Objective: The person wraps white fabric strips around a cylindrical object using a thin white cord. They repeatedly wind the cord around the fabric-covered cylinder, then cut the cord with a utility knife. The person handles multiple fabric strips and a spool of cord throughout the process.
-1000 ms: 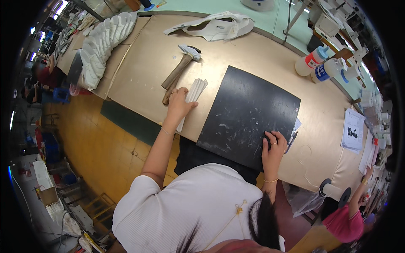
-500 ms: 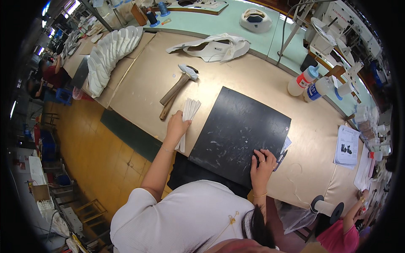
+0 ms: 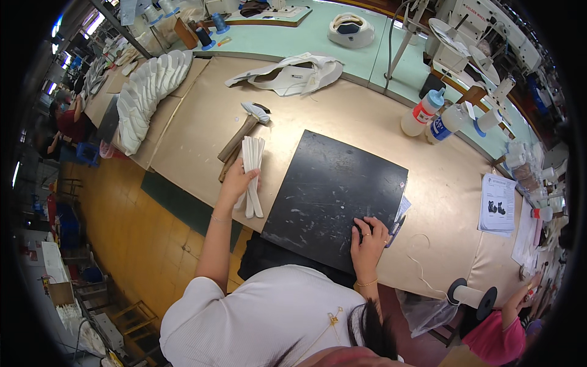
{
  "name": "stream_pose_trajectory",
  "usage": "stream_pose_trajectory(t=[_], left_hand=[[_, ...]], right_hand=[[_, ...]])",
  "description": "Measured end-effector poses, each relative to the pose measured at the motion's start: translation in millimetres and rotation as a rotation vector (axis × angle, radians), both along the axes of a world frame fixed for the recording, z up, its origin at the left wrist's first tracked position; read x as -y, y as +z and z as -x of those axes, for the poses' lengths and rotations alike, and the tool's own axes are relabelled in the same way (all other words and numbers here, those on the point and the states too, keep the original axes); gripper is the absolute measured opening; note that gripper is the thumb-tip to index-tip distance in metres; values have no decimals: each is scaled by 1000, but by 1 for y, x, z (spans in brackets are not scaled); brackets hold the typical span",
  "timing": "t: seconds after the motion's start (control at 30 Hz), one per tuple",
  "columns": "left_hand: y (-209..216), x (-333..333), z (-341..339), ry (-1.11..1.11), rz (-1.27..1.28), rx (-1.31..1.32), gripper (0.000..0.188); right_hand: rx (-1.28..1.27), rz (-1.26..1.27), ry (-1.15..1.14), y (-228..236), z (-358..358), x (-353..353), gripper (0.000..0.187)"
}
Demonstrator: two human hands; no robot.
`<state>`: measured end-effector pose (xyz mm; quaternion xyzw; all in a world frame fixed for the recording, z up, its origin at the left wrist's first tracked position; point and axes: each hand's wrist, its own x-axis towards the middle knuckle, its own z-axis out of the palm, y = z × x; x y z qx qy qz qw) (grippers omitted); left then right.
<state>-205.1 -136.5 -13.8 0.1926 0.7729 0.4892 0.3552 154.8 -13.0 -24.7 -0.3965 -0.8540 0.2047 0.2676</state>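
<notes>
My left hand is closed around a bundle of long, thin white strips, held upright left of a black board. The strips fan out a little below the fingers. On the board's near right part rests my right hand, fingers bent and slightly apart, with nothing seen in it. Just beyond my left hand lie what look like two wooden-handled hammers, one with a white-wrapped head; the bundle partly covers their handles. A pen and a paper slip show at the board's right edge.
White shoe uppers lie at the table's far side, and a row of white shoe pieces stands at far left. Two squeeze bottles stand right. Nearer are printed sheets and a thread spool. A co-worker's pink sleeve shows lower right.
The bundle of strips in my left hand has come up and left, now overlapping the hammer handles. My right hand remains on the board. The whole view has shifted slightly.
</notes>
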Motion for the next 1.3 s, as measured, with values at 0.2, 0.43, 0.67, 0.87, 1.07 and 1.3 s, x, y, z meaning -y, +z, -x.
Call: stream_pose_trajectory(t=[0.2, 0.43, 0.67, 0.87, 1.07, 1.3], left_hand=[[42, -30, -19, -82, -266, 355, 33], [50, -93, -125, -286, -401, 584, 34], [97, -132, -233, -420, -431, 608, 41], [177, -149, -300, -515, -376, 722, 57], [199, -148, -429, -824, -240, 1012, 56], [217, -89, -601, -1257, 223, 1211, 52]], right_hand=[[-27, 67, 4, 3, -1, -2, 20], [-483, 618, 109, 33, 15, -19, 45], [-723, 1037, 103, 67, -19, -32, 75], [-827, 1144, -68, 173, -90, -12, 58], [-1161, 1158, -342, 187, -205, 60, 33], [-1207, 965, -861, 213, -333, 200, 31]])
